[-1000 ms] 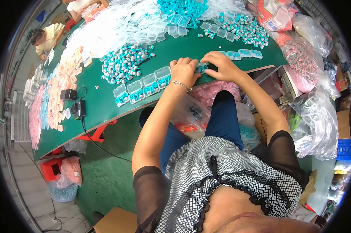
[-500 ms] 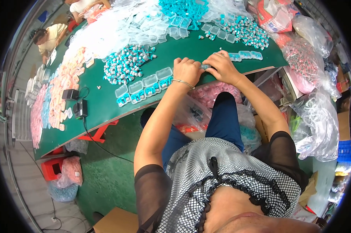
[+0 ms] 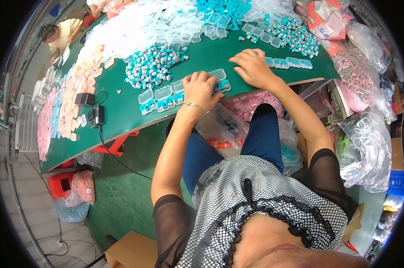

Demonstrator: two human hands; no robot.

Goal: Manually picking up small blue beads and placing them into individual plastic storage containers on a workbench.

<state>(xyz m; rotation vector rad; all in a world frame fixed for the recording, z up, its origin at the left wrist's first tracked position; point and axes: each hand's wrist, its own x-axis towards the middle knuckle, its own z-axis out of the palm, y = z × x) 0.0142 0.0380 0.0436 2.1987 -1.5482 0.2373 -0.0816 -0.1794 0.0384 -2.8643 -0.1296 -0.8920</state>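
Note:
My left hand (image 3: 199, 93) reaches over the row of open clear plastic cases (image 3: 165, 101) along the near table edge. Its fingers and thumb close on the left side of an open plastic case (image 3: 222, 85) at the row's right end; the palm side is hidden. Each open case holds small teal-and-grey banded pieces, its lid folded back. My right hand (image 3: 254, 70) hovers palm down to the right, fingers apart, apparently holding nothing. Just beyond its knuckles is a row of closed cases (image 3: 280, 63) with teal contents.
Loose teal-and-grey pieces form piles at left (image 3: 150, 67) and right (image 3: 298, 35). Behind lie clear cases (image 3: 175, 27) and teal cords (image 3: 223, 8). Peach cases (image 3: 79, 94) and a black adapter (image 3: 96, 116) with cable occupy the left. A co-worker (image 3: 61, 35) sits far left; filled bags (image 3: 356, 73) stand right.
My hands have parted. The case they gripped together is out of them, and a closed case shows at the left end of the right row. My left hand has moved to the open cases.

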